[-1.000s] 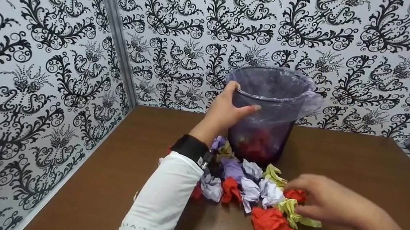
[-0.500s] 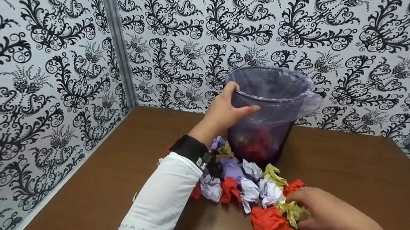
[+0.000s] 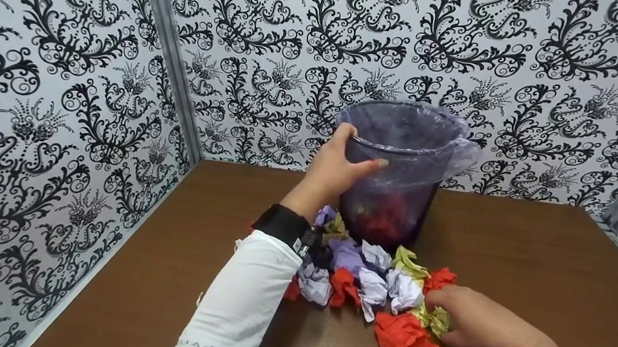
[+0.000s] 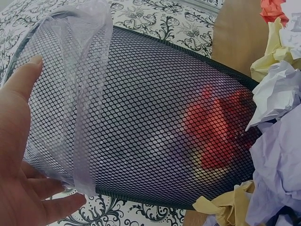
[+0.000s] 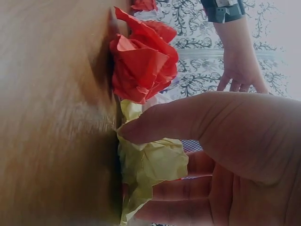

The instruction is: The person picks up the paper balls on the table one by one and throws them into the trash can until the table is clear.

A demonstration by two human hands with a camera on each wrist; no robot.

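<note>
- Sleeve, white (image 3: 244, 301), with a black strap (image 3: 282, 227) at its cuff, on the left arm.
- Left hand (image 3: 328, 169): spread wide, thumb on the mesh, other fingers around the left side by the rim; holds the basket upright.
- Crumpled paper, grouped on the brown surface (image 3: 528, 257) before the basket: purple sheet (image 3: 346, 256), small red ball (image 3: 344, 287), white ball (image 3: 372, 289) and others, lying close together.
- Mesh wastebasket (image 4: 141, 84), with a translucent liner (image 3: 462, 155) folded over its rim. Red paper (image 4: 214, 127) shows through the lower wall. Judged light but stiff; the rim offers the firmest hold, though the film may slip.
- Large red ball (image 3: 406, 338), nearest the viewer, just beside the yellow one.
- Yellow paper ball (image 5: 160, 162), on the surface, between thumb and fingers of the right hand. Judged very light, soft and springy, easily crushed without harm, not slippery. Best taken across its thick middle; a loose corner could tear.
- Right hand (image 3: 485, 322): partly closed, fingers curved about the yellow ball, thumb against it. Tightness of grip cannot be told.
</note>
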